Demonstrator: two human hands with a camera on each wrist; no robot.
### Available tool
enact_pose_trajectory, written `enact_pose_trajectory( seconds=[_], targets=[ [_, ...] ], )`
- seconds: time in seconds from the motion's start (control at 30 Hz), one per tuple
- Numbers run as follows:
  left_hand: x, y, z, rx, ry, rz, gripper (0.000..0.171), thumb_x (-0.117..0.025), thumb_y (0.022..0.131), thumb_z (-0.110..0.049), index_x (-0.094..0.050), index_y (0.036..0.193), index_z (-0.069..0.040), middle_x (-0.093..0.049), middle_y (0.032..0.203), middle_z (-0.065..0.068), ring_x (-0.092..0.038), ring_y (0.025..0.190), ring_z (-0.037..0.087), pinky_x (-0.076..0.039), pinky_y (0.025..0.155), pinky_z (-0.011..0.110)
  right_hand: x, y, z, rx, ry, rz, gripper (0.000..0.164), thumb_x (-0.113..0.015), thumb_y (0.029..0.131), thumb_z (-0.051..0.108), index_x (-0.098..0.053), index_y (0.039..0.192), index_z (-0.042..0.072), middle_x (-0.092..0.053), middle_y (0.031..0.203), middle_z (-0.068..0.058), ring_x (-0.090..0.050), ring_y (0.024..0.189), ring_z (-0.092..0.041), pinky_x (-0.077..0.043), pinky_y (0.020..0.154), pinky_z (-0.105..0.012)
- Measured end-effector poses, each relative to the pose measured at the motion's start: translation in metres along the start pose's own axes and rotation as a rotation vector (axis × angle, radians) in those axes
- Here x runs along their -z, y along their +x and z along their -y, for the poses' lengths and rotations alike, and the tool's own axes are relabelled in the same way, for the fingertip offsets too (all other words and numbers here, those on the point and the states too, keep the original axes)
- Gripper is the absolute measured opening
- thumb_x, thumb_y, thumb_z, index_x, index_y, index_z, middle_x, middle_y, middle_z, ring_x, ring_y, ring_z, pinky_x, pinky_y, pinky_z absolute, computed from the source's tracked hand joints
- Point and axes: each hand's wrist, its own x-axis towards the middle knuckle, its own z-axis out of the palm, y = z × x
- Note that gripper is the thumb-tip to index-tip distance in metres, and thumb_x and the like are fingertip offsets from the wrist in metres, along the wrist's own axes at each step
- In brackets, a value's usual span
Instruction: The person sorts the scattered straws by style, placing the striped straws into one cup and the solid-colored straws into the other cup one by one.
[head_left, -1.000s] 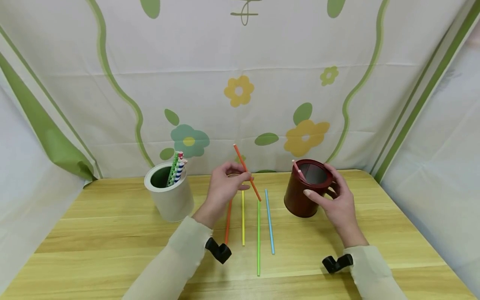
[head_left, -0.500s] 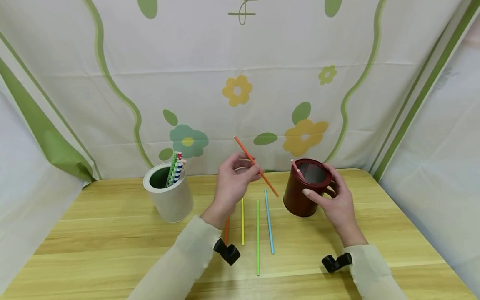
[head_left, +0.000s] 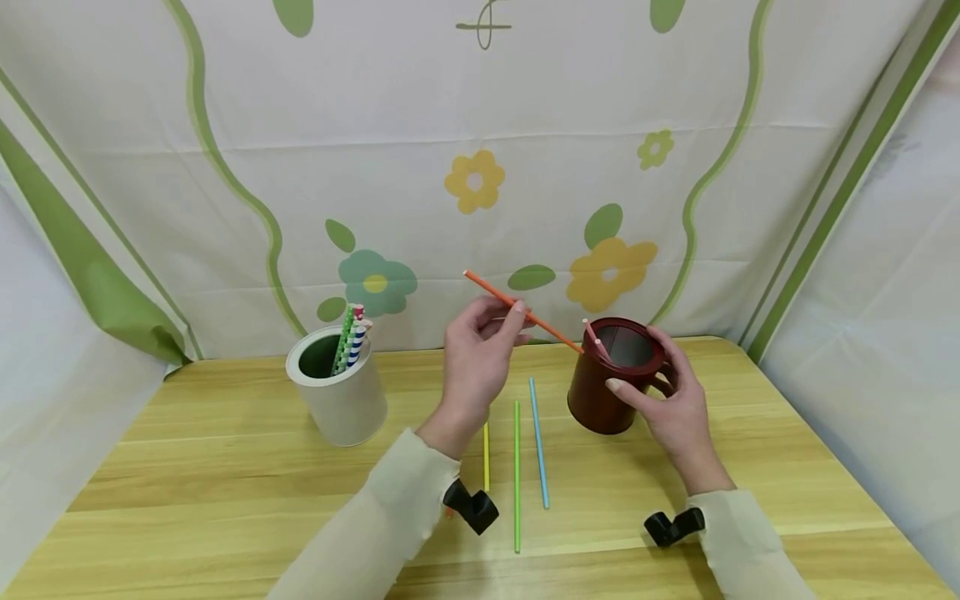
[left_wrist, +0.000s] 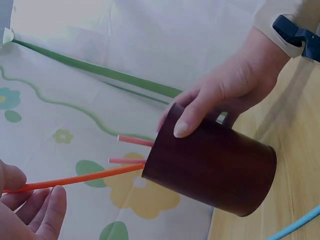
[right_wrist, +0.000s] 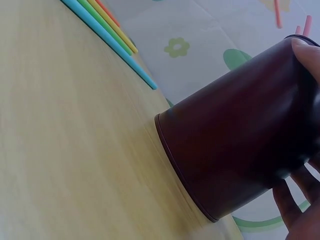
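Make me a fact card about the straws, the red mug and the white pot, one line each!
Left hand: pinches an orange straw, tip near the dark red mug
Right hand: holds the mug
In the mug: two pink straws showing
In the white pot: patterned straws, green and blue-striped among them
On the table: yellow straw, green straw, blue straw, second orange straw

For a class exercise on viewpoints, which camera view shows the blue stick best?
The head view shows the blue stick whole, both ends visible. The left wrist view catches only a piece at lower right; in the right wrist view, the top edge cuts off one end.
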Motion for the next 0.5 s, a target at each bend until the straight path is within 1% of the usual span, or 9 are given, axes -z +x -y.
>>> enact_pose_trajectory(
  seconds=[0.1, 0.17, 0.27, 0.4, 0.5],
  targets=[
    [-0.005, -0.001, -0.003, -0.019, -0.026, 0.004, 0.016, -0.072, 0.104, -0.01, -0.074, 0.118, -0.002, -0.076, 0.115, 0.021, -0.079, 0.099, 0.021, -0.065, 0.092, 0.04, 0.0, 0.001, 0.0, 0.002, -0.001, -0.002, 0.088, -0.089, 0.089, 0.013, -0.046, 0.162, 0.036, -0.055, 0.156, -0.002, -0.054, 0.128, -0.006, -0.047, 0.097, -0.011],
    [-0.008, -0.001, -0.003, -0.025, -0.028, 0.011, 0.017, -0.072, 0.104, -0.01, -0.074, 0.118, -0.001, -0.077, 0.116, 0.023, -0.078, 0.096, 0.017, -0.066, 0.091, 0.038, 0.0, 0.001, -0.001, 0.003, 0.002, -0.002, 0.088, -0.089, 0.089, 0.013, -0.046, 0.162, 0.036, -0.055, 0.156, -0.002, -0.054, 0.128, -0.006, -0.047, 0.097, -0.011],
    [-0.013, 0.0, -0.002, -0.027, -0.021, 0.03, 0.017, -0.071, 0.104, -0.01, -0.074, 0.117, 0.0, -0.077, 0.116, 0.023, -0.078, 0.094, 0.015, -0.065, 0.091, 0.037, 0.001, 0.001, -0.001, 0.002, 0.007, -0.003, 0.088, -0.089, 0.089, 0.013, -0.046, 0.162, 0.036, -0.055, 0.156, -0.002, -0.054, 0.128, -0.006, -0.047, 0.097, -0.011],
    [-0.02, 0.001, 0.004, -0.014, 0.001, 0.046, 0.016, -0.071, 0.104, -0.009, -0.075, 0.116, 0.0, -0.078, 0.113, 0.02, -0.077, 0.094, 0.016, -0.065, 0.09, 0.035, 0.001, 0.001, -0.001, 0.001, 0.002, 0.001, 0.088, -0.089, 0.089, 0.013, -0.046, 0.162, 0.036, -0.055, 0.156, -0.002, -0.053, 0.128, -0.006, -0.046, 0.097, -0.012],
    [-0.025, 0.001, 0.009, -0.005, 0.036, 0.047, 0.016, -0.071, 0.104, -0.009, -0.076, 0.117, 0.0, -0.079, 0.113, 0.018, -0.078, 0.096, 0.018, -0.065, 0.091, 0.034, 0.0, 0.0, 0.0, -0.001, -0.005, 0.002, 0.088, -0.089, 0.089, 0.014, -0.046, 0.162, 0.036, -0.055, 0.155, -0.001, -0.053, 0.128, -0.005, -0.046, 0.097, -0.011]
  ],
)
